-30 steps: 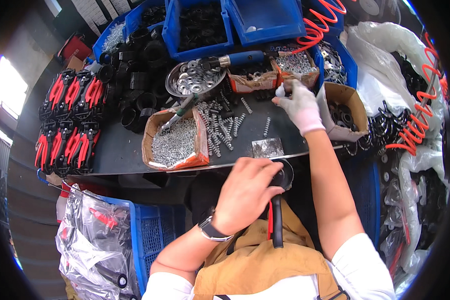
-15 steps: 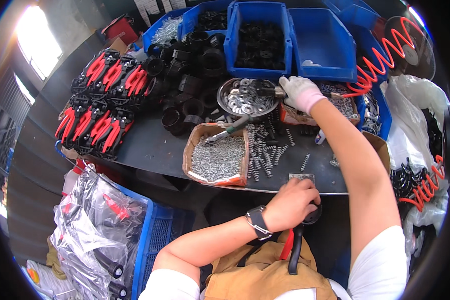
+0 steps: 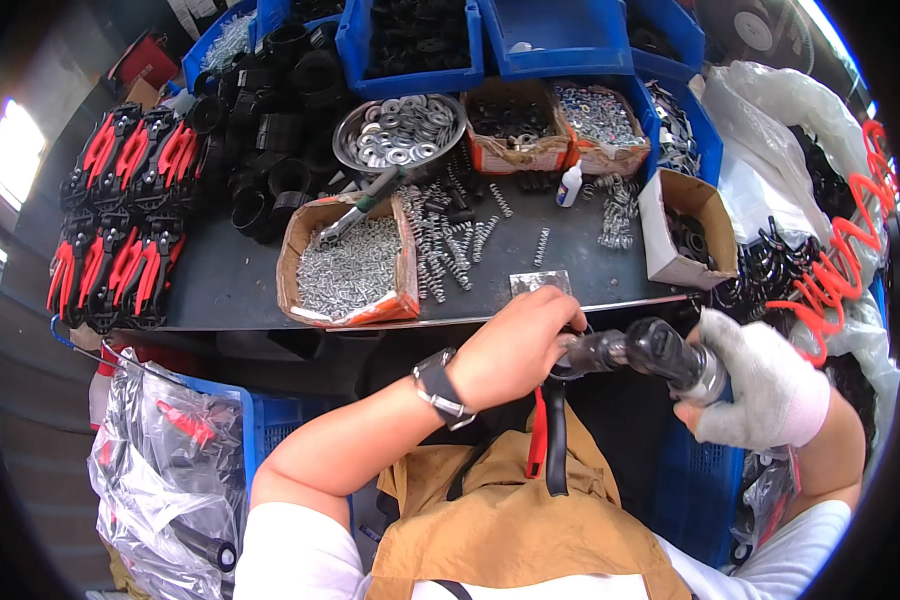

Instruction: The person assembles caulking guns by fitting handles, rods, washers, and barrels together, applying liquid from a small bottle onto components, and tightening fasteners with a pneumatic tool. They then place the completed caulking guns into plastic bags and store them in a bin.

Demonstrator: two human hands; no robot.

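Note:
My bare left hand (image 3: 520,345), with a dark watch strap on the wrist, is closed on the head end of a hand tool with one red and one black handle (image 3: 557,445); it looks like shears. The handles hang down below the table edge, and my fingers hide part of the head. In my gloved right hand (image 3: 760,385) is a black and silver air tool (image 3: 660,352). Its front end points left and meets the shears beside my left fingertips. The exact contact is hidden. A small metal plate (image 3: 541,282) lies at the table edge just beyond my left hand.
A box of small metal pins (image 3: 400,300) and loose springs (image 3: 460,245) lie ahead. Farther back are a bowl of washers (image 3: 345,150), parts boxes and blue bins (image 3: 560,65). Red-handled tools (image 3: 120,215) are stacked left. A red coiled hose (image 3: 835,265) hangs right.
My right hand has brought the air tool from beside the washer bowl down to the shears. My left hand stays on the shears. The whole view has shifted, with the table things now further left.

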